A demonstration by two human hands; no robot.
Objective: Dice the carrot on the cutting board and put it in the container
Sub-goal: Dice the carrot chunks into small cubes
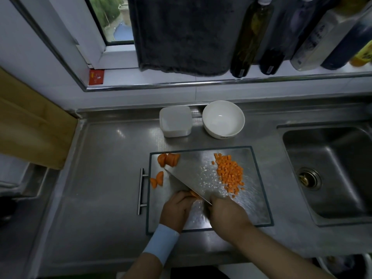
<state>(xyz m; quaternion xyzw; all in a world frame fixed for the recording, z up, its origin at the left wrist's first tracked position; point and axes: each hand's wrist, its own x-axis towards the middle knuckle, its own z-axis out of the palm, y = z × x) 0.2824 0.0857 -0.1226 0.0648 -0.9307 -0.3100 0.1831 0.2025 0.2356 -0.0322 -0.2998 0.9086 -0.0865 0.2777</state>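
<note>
A steel cutting board point(255, 206) lies on the counter. A heap of diced carrot point(229, 172) sits on its right half. Larger carrot chunks point(168, 159) lie at the far left corner, and two more pieces point(157, 179) near the left edge. My right hand point(225, 213) grips the handle of a broad cleaver point(193, 179), its blade angled to the far left. My left hand point(177, 208) holds down a small carrot piece point(194, 194) right against the blade. A white square container point(175, 121) stands beyond the board.
A white bowl point(223, 118) stands beside the container. A sink point(330, 172) with a drain lies to the right. Bottles point(251, 37) and a dark towel point(181, 33) line the windowsill. A cardboard box point(30, 121) sits at the left. The board's handle point(142, 191) sticks out left.
</note>
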